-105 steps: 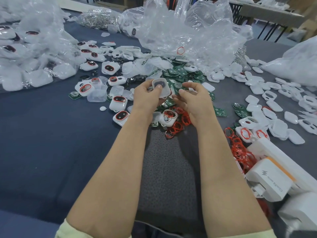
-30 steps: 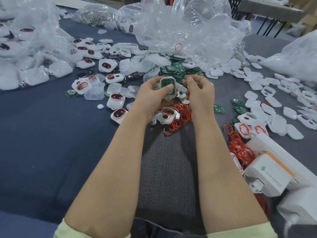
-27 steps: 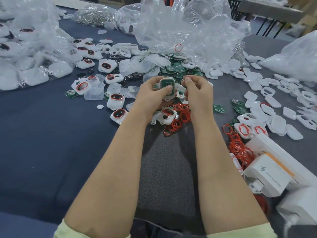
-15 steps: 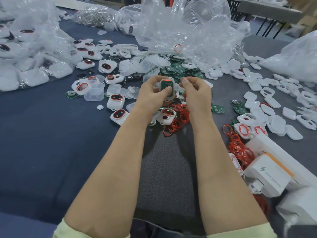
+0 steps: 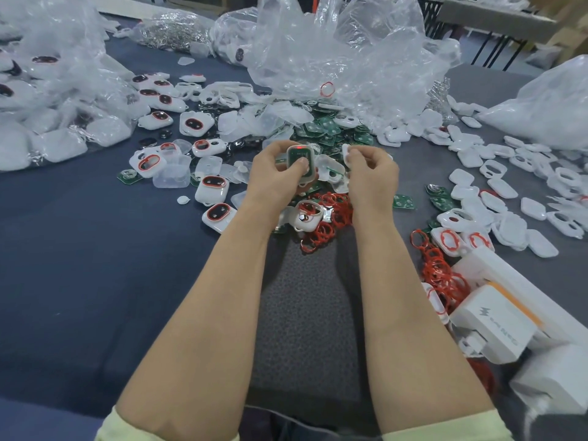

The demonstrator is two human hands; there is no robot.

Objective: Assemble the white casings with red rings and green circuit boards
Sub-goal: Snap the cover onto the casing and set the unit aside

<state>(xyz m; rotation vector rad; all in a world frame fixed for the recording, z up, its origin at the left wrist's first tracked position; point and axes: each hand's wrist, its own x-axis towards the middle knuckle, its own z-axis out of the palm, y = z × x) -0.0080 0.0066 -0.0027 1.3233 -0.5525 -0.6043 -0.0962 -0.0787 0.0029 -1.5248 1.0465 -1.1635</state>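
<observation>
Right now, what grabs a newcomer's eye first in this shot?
The left hand at centre holds a white casing with a green circuit board inside, thumb pressing on it. Just below lies a bright tangle of red rings, and crumpled clear plastic bags tower behind the parts scattered over the table.

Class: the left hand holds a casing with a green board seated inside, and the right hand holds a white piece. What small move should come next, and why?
Probably bring the white piece in the right hand over the casing in the left hand and press it on: the green board lies uncovered.
</observation>
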